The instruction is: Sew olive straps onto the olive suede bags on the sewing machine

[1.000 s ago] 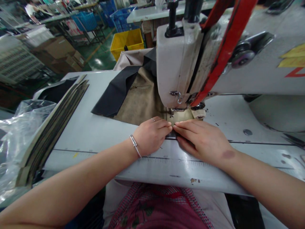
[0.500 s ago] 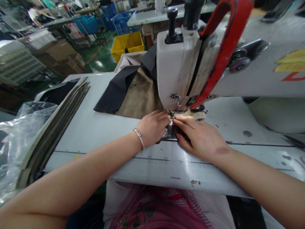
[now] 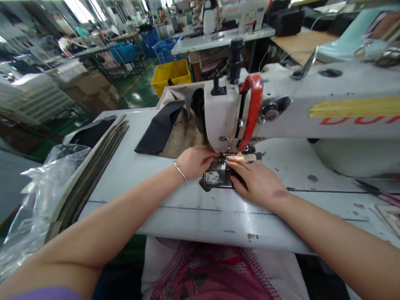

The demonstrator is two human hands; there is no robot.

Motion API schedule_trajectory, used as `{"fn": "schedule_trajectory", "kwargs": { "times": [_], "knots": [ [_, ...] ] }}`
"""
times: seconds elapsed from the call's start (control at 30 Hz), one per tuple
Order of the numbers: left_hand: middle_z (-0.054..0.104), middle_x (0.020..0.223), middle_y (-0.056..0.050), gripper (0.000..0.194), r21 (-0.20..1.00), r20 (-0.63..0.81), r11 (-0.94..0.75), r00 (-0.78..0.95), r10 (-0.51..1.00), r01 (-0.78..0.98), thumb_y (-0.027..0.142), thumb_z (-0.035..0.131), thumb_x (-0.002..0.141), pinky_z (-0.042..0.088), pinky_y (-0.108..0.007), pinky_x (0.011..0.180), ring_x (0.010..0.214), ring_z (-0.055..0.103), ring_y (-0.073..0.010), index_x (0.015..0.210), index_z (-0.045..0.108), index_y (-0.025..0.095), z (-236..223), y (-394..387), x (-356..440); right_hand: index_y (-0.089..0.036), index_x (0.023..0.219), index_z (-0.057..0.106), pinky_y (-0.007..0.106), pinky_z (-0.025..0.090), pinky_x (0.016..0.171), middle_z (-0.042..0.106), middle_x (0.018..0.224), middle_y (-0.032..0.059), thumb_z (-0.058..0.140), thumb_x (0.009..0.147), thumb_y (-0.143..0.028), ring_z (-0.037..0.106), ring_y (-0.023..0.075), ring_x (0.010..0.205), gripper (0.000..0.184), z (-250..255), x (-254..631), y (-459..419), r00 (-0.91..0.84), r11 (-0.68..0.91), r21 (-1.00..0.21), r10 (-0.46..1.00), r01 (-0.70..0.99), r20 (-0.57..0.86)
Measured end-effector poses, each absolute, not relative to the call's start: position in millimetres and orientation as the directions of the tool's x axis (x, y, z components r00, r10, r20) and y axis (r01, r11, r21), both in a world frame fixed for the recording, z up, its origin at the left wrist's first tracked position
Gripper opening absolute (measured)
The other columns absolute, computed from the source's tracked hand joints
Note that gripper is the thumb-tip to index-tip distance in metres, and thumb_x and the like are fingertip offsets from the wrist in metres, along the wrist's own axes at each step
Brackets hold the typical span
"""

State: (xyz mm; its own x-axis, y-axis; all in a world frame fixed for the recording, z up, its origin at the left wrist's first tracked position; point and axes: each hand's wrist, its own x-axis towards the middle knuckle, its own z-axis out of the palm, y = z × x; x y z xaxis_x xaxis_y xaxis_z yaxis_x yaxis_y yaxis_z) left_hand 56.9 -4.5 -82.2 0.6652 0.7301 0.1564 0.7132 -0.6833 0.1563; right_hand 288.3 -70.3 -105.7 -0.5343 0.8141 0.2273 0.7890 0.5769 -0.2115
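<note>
A white sewing machine point(image 3: 218, 121) with a red lever stands before me. Under its head lies a fabric piece point(image 3: 178, 139), brown on its upper face with dark flaps folded over. My left hand point(image 3: 195, 162), a silver bangle at its wrist, has curled fingers closed at the fabric's near edge, left of the presser foot point(image 3: 225, 157). Their tips are partly hidden. My right hand point(image 3: 258, 179) lies just right of the foot, fingers stretched forward and thumb apart. Below the needle area shows a dark metal plate point(image 3: 215, 177).
A stack of folded fabric strips point(image 3: 90, 175) lies on the left, beside clear plastic wrap point(image 3: 59, 179). Scissors point(image 3: 376, 191) rest at the right. A yellow bin point(image 3: 171, 75) and cardboard boxes point(image 3: 86, 85) stand beyond the table. People work far back.
My left hand has shifted slightly left and away from the needle, uncovering more of the metal plate. The fabric stays under the machine head. The camera view has tilted up, showing more of the room.
</note>
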Motion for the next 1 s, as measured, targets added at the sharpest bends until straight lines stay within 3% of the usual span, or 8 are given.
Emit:
{"fn": "schedule_trajectory", "kwargs": {
  "times": [0.2, 0.33, 0.5, 0.57, 0.7, 0.77, 0.9, 1.0],
  "knots": [
    [0.037, 0.149, -0.021, 0.053, -0.205, -0.01, -0.253, 0.256, 0.967, 0.945, 0.039, 0.034, 0.099, 0.041, -0.046, 0.101, 0.134, 0.042, -0.0334, 0.144, 0.038, 0.013, -73, -8, 28, -0.013, 0.13, 0.055, 0.048, 0.041, 0.103, 0.055, 0.135, 0.0142, 0.043, 0.093, -0.026, 0.051, 0.0279, 0.123, 0.041, -118, 293, -65, -0.547, 0.616, -0.286, 0.786, 0.734, 0.289],
    [0.06, 0.121, -0.03, 0.059, -0.271, -0.144, -0.3, 0.27, 0.952, 0.915, 0.04, 0.044, 0.093, 0.051, -0.041, 0.077, 0.102, 0.065, -0.0354, 0.138, 0.046, 0.003, -55, -72, 23, -0.016, 0.13, 0.055, 0.043, 0.039, 0.107, 0.055, 0.136, 0.011, 0.046, 0.09, -0.026, 0.049, 0.0233, 0.125, 0.042, -111, 293, -71, -0.593, 0.679, -0.27, 0.731, 0.683, 0.338],
    [0.073, 0.084, -0.01, 0.04, -0.059, -0.409, -0.641, 0.568, 0.715, 0.765, 0.047, 0.056, 0.086, 0.052, -0.032, 0.069, 0.08, 0.07, -0.0256, 0.113, 0.068, 0.02, -17, -127, 14, -0.012, 0.151, 0.025, 0.044, 0.019, 0.119, 0.03, 0.155, 0.0134, 0.065, 0.076, -0.055, 0.028, 0.0259, 0.141, 0.095, -102, 266, -119, -0.841, 0.862, -0.312, 0.48, 0.399, 0.249],
    [0.072, 0.094, -0.009, 0.03, 0.052, -0.293, -0.73, 0.71, 0.641, 0.681, 0.036, 0.05, 0.092, 0.052, -0.032, 0.079, 0.089, 0.068, -0.0218, 0.11, 0.069, 0.022, -11, -121, 12, -0.01, 0.151, 0.023, 0.046, 0.016, 0.119, 0.027, 0.155, 0.0161, 0.069, 0.073, -0.054, 0.026, 0.0284, 0.142, 0.101, -107, 246, -142, -0.876, 0.88, -0.343, 0.42, 0.328, 0.239],
    [0.046, 0.144, -0.014, 0.049, -0.12, 0.081, -0.726, 0.735, 0.673, 0.677, 0.03, 0.057, 0.088, 0.028, -0.054, 0.112, 0.136, 0.038, -0.0307, 0.136, 0.051, 0.021, -25, -77, -1, -0.009, 0.14, 0.045, 0.044, 0.026, 0.116, 0.047, 0.143, 0.0153, 0.058, 0.082, -0.02, 0.039, 0.0271, 0.134, 0.061, -125, 216, -167, -0.793, 0.853, -0.379, 0.492, 0.357, 0.36],
    [0.03, 0.155, -0.012, 0.064, -0.207, 0.051, -0.676, 0.698, 0.714, 0.707, 0.041, 0.061, 0.086, 0.015, -0.063, 0.114, 0.144, 0.021, -0.0354, 0.144, 0.04, 0.026, -38, -53, -16, -0.01, 0.13, 0.056, 0.039, 0.034, 0.111, 0.059, 0.131, 0.0119, 0.051, 0.084, -0.013, 0.05, 0.0229, 0.124, 0.046, -133, 214, -169, -0.744, 0.832, -0.408, 0.534, 0.377, 0.402],
    [0.021, 0.159, -0.011, 0.066, -0.179, -0.104, -0.516, 0.505, 0.857, 0.838, 0.054, 0.039, 0.094, 0.03, -0.052, 0.111, 0.142, 0.03, -0.0298, 0.152, 0.02, 0.03, -67, -25, -47, -0.016, 0.119, 0.063, 0.029, 0.036, 0.11, 0.064, 0.125, 0.0042, 0.047, 0.083, -0.009, 0.055, 0.0142, 0.118, 0.04, -135, 235, -175, -0.704, 0.803, -0.421, 0.583, 0.423, 0.405],
    [0.015, 0.16, -0.011, 0.068, -0.228, -0.039, -0.434, 0.437, 0.899, 0.872, 0.055, 0.029, 0.095, 0.027, -0.054, 0.111, 0.146, 0.023, -0.0291, 0.153, 0.01, 0.027, -90, -20, -61, -0.019, 0.114, 0.066, 0.022, 0.031, 0.111, 0.063, 0.127, -0.0008, 0.048, 0.087, -0.018, 0.05, 0.0091, 0.124, 0.033, -122, 263, -189, -0.746, 0.833, -0.374, 0.541, 0.409, 0.389]
  ]
}}
